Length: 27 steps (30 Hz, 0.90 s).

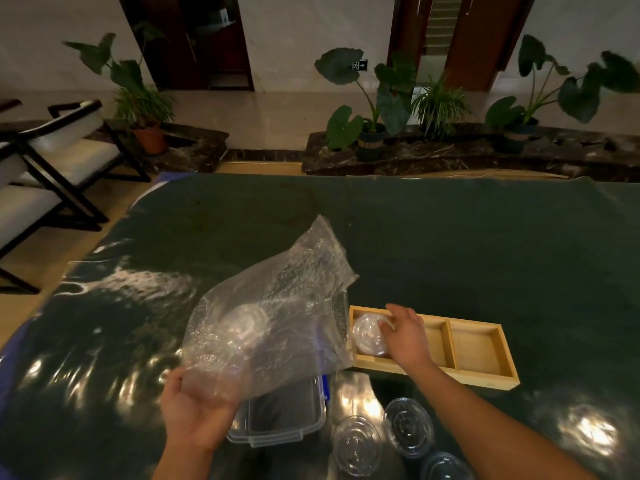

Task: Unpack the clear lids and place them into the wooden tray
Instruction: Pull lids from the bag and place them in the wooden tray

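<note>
right fingers [398, 310] curled over the right edge of a clear lid [367, 336]. Looks like a light pinch, but there's motion blur so not certain

lid lies flat in the leftmost compartment of the wooden tray [485, 380], directly under the right hand [407, 337]. tray's long axis runs left-right, right end slightly nearer. three compartments, middle one partly hidden by the hand

left hand [194, 408] fingers clamped on the near corner of the plastic bag [273, 299], holding it up just left of the tray. round shape shows through the bag, probably another lid

three loose lids [408, 426] lie on the table [467, 237] on the near side of the tray, right of a clear box [277, 424]

key relation: loose lids sit nearer than the right hand, beside the right forearm, so the right hand is closer and the left is busy with the bag

judgement: let go here, then draw the right hand back toward the near edge for the next lid
</note>
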{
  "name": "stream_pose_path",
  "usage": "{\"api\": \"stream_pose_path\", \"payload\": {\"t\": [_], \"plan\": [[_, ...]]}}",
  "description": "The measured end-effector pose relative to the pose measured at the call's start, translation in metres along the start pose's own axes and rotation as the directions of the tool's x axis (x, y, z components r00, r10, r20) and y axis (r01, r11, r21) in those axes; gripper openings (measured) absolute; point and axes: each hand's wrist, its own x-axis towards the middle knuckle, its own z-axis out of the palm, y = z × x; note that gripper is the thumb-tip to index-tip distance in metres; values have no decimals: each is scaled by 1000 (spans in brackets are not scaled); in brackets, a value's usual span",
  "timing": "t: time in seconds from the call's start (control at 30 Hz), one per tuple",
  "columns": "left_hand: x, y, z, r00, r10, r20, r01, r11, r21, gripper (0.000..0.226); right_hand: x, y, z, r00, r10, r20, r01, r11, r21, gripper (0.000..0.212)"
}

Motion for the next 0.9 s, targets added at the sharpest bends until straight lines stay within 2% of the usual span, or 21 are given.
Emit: {"api": "stream_pose_path", "payload": {"t": [0.07, 0.17, 0.23, 0.3, 0.37, 0.43, 0.47, 0.53, 0.6, 0.67, 0.7, 0.77, 0.83, 0.9], "plan": [[-3, 0, 0, 1000, -1, 30, 1, 1000, 12, 91, -7, -9, -17, 999, 12, -47, -8, 996, 92, 39], [-2, -1, -1, 998, -10, 67, 8, 1000, 23, 62, -23, -26, -50, 989, -67, -135, 97, 969, 228, 32], [-2, -4, 0, 995, -22, 93, 20, 1000, 21, 57, -37, -41, -73, 966, -162, -201, 218, 929, 300, 25], [-5, -7, 3, 994, -41, 104, 39, 999, 25, 43, -56, -60, -94, 893, -346, -287, 423, 863, 276, 20], [-10, -12, 7, 993, -37, 113, 34, 999, 28, 37, -77, -80, -110, 757, -554, -347, 639, 738, 216, 13], [-13, -15, 9, 989, -55, 135, 50, 998, 43, 37, -94, -98, -118, 653, -679, -336, 753, 630, 188, 11], [-16, -16, 11, 987, -65, 147, 59, 997, 46, 37, -100, -108, -120, 655, -705, -271, 754, 627, 193, 14], [-24, -20, 15, 979, -82, 188, 72, 996, 56, 35, -106, -125, -121, 736, -677, -12, 663, 718, 213, 21], [-30, -22, 16, 971, -94, 221, 81, 994, 68, 31, -107, -140, -115, 764, -596, 247, 591, 800, 102, 33], [-35, -26, 16, 964, -111, 243, 88, 991, 104, 30, -109, -151, -102, 780, -483, 398, 531, 847, -12, 43], [-36, -28, 16, 957, -128, 261, 98, 987, 125, 31, -111, -158, -96, 788, -457, 413, 527, 847, -67, 44], [-40, -31, 18, 944, -153, 294, 112, 982, 151, 31, -115, -165, -84, 806, -446, 389, 515, 853, -88, 28], [-43, -33, 18, 941, -157, 300, 104, 977, 184, 34, -120, -166, -76, 832, -412, 371, 430, 902, 38, 14], [-46, -32, 17, 941, -161, 299, 99, 972, 211, 38, -124, -162, -73, 859, -435, 269, 427, 900, 93, 22]]}}
